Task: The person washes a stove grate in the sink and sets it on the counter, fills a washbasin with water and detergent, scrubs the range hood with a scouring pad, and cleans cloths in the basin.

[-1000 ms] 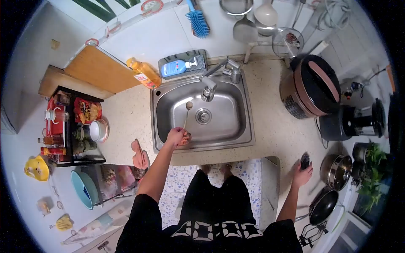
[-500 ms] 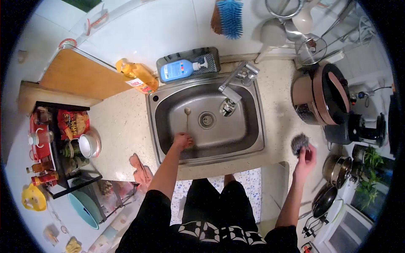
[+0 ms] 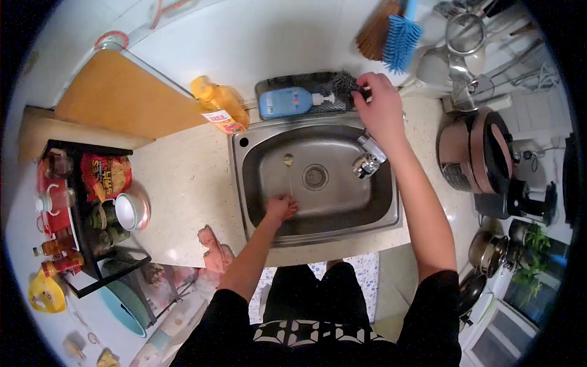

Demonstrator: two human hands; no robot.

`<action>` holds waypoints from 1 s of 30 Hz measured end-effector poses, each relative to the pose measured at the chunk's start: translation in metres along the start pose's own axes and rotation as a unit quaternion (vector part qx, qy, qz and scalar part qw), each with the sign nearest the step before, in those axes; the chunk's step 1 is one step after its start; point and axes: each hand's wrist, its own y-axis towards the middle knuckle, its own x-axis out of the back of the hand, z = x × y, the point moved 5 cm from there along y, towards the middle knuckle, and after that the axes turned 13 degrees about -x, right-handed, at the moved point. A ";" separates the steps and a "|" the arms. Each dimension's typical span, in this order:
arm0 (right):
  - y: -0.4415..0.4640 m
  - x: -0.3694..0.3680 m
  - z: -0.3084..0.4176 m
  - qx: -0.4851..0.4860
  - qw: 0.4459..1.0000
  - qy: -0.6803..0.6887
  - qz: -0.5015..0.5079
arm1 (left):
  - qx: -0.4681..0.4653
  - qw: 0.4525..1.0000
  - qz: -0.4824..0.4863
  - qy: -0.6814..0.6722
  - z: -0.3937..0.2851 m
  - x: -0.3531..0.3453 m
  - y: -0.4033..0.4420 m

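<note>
Head view: left hand (image 3: 281, 209) low over the near left part of the rectangular stainless-steel sink (image 3: 396, 227), fingers closed on the near end of a thin, long-handled metal spoon (image 3: 288, 160). Spoon's round bowl points far, left of the round metal drain (image 3: 315, 177). Right hand (image 3: 380, 107) reaches past the silver metal faucet (image 3: 369, 158) to the far side; its fingertips touch a dark, wiry mesh scourer (image 3: 344, 83) at the right end of the dark rectangular tray (image 3: 264, 86). Cannot tell whether they pinch the scourer or have loosened. Blue pump bottle (image 3: 285, 101) lies in the tray, left of the scourer. Orange plastic bottle (image 3: 220, 105) just left of the tray.
</note>
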 end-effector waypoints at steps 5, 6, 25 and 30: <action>0.021 -0.050 -0.019 -0.003 0.989 -0.103 0.105 | -0.004 0.997 0.050 -0.064 -0.034 -0.013 -0.054; 0.019 -0.056 -0.020 0.015 0.981 -0.105 0.165 | -0.003 0.995 0.057 -0.087 -0.036 -0.013 -0.065; -0.331 -0.020 -0.010 -0.034 0.973 0.117 0.198 | -0.229 0.878 -0.344 0.240 -0.061 0.188 -0.265; -0.356 -0.040 -0.008 -0.064 0.945 0.124 0.296 | -0.308 0.663 -0.405 0.548 -0.018 0.197 -0.263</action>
